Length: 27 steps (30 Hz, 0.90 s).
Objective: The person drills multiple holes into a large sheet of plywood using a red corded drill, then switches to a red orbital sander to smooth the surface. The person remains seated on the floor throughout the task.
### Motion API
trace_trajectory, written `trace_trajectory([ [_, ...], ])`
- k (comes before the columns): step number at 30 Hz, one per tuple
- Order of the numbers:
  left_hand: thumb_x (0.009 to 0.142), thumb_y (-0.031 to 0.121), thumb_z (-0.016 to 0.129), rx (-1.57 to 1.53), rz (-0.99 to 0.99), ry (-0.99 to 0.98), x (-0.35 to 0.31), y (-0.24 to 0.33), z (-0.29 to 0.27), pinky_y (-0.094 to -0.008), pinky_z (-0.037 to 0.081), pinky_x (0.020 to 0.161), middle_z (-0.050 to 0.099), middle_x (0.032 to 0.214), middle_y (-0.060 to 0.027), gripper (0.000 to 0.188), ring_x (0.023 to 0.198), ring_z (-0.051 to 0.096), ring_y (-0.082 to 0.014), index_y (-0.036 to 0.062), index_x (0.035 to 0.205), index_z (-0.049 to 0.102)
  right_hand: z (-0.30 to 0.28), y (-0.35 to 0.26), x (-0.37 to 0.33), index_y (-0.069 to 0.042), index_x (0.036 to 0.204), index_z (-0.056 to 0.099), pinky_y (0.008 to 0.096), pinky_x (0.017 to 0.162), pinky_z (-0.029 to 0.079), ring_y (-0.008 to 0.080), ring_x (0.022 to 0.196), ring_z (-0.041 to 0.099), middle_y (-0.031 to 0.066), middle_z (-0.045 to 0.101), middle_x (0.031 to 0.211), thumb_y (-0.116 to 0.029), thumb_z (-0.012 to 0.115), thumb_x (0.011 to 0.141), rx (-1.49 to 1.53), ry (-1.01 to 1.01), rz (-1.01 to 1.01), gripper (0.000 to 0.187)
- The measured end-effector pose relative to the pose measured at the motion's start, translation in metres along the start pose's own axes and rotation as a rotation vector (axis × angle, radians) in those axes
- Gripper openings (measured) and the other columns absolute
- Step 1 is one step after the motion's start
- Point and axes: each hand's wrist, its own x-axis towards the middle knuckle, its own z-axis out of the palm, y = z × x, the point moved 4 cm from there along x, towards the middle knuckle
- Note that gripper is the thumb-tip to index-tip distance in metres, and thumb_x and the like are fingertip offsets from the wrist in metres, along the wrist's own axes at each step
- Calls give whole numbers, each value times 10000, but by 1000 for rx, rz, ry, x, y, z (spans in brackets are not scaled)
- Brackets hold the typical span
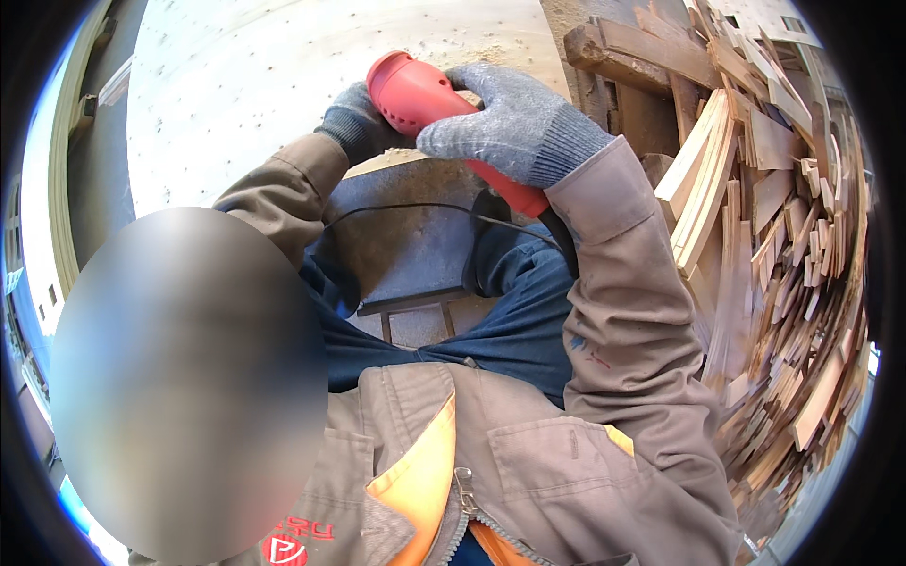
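Power tool [408, 92], red and corded, sits over the pale panel [226, 104], close to its near edge. Right hand [498, 118] grasps the body; left hand [363, 115], mostly hidden: grip indeterminable. Probably rigid, moderately heavy; hold mid-body, clear of vents [406, 121].

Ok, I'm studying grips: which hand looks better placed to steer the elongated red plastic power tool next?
Probably the right hand, in a grey knitted glove: it grasps the red tool, while the left hand is partly hidden behind it.
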Motion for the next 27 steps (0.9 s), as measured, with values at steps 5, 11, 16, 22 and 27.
trace_trajectory([
  [5,837,263,819,-49,-17,7,-7,8,2,-386,544,992,709,1208,-112,496,1112,671,-261,102,1281,666,-2,-8,-8,16,1359,586,407,846,587,296,933,711,227,703,1103,-495,845,753,12,-59,39,835],
  [11,602,359,989,-133,-52,44,-11,18,-7,-373,557,931,750,1098,-82,712,1009,690,-261,141,1216,701,-6,-18,-18,24,1357,591,387,837,581,271,910,714,216,711,1082,-473,831,780,34,-39,16,798],
  [16,582,279,1005,-502,-159,27,-12,33,-22,-367,560,951,755,1111,-82,735,1027,698,-220,127,1229,691,-23,-30,-36,25,1336,611,337,800,571,200,881,707,162,723,1037,-395,807,830,170,36,-57,687],
  [22,642,120,981,-322,91,145,-31,124,-60,-394,582,973,748,1159,-70,650,1056,704,-203,91,1219,684,-39,-37,-58,11,1389,575,307,816,566,193,952,696,139,709,1096,-343,750,880,391,-3,-105,645],
  [27,736,81,914,-873,82,72,-26,148,-78,-419,566,1023,687,1279,-101,659,1170,659,-239,71,1323,614,-51,-52,-79,6,1379,582,295,762,572,188,890,697,139,705,1085,-362,739,896,713,40,-250,627],
])
